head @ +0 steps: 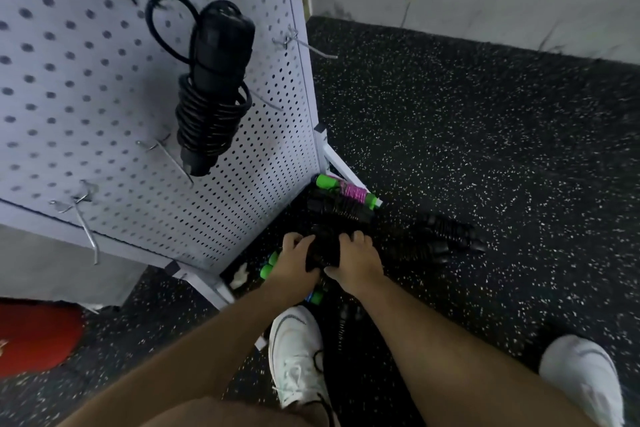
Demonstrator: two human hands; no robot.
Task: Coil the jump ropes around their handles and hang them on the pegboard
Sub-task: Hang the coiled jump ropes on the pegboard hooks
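Note:
A white pegboard (104,87) stands at the upper left with one coiled black jump rope (207,90) hanging from a hook. On the floor at its foot lies a pile of ropes. My left hand (294,258) and my right hand (353,258) both grip a black jump rope bundle (323,250) low over the pile. A rope with green handles and pink cord (346,191) lies behind it. Green handles (270,265) poke out under my left hand. More black ropes (446,236) lie to the right.
Bare metal hooks (304,45) stick out of the pegboard at several spots. The board's white feet (207,284) rest on speckled black rubber floor. My two white shoes (298,357) stand close below the pile. A red object (38,336) sits at the left edge.

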